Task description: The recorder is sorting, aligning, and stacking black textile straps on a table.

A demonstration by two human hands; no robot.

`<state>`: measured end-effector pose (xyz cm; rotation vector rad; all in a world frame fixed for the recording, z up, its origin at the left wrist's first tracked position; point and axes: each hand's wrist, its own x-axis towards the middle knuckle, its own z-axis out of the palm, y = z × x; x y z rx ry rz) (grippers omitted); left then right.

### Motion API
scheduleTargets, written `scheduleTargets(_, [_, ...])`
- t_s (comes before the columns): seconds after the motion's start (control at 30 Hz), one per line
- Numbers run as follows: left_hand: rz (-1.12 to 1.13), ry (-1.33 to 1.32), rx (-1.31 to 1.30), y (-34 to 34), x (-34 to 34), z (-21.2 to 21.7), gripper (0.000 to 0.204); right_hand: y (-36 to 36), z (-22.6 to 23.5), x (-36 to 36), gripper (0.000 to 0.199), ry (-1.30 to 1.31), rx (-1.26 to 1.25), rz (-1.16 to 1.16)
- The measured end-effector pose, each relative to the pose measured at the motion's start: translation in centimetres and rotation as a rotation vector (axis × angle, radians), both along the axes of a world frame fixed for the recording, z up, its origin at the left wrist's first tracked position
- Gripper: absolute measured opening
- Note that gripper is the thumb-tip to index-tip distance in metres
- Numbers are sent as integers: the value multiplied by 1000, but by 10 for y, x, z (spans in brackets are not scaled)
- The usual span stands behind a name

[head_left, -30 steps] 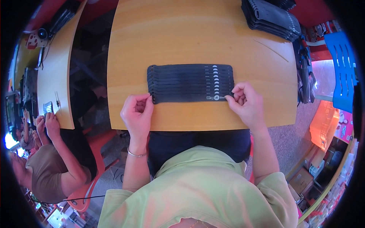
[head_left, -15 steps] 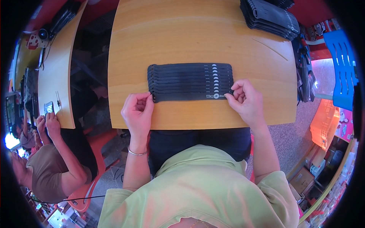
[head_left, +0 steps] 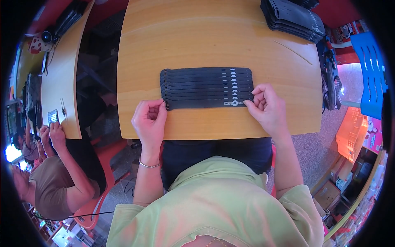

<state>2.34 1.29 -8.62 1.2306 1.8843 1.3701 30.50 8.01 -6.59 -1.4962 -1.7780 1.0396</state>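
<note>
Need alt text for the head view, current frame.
A person's left hand and right hand pinch the two ends of the nearest strap in a fanned row of flat black fabric straps on a light wooden table. More black straps sit stacked at the far right corner.

left hand (head_left: 149,120) – pinches strap row's (head_left: 207,88) left end | right hand (head_left: 266,108) – right end | wooden table (head_left: 214,37)

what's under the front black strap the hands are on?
The front strap overlaps a fanned row of black straps on the wooden table. Left hand and right hand pinch its ends. What lies directly beneath it is covered.
</note>
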Motion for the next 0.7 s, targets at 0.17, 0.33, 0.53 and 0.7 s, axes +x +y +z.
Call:
scheduleTargets(0.17, [-10, 7, 13, 0, 0, 0, 8, 0, 4, -2, 30, -2, 2, -24])
scheduleTargets(0.33, [-11, 38, 23, 0, -1, -2, 8, 2, 4, 0, 31, -4, 10, -29])
scheduleTargets(0.53, [-20, 162, 53, 1, 2, 6, 6, 3, 1, 4, 31, 42, 33, -12])
scheduleTargets(0.7, [-9, 170, 91, -2, 0, 6, 11, 2, -6, 14, 25, 113, 122, 22])
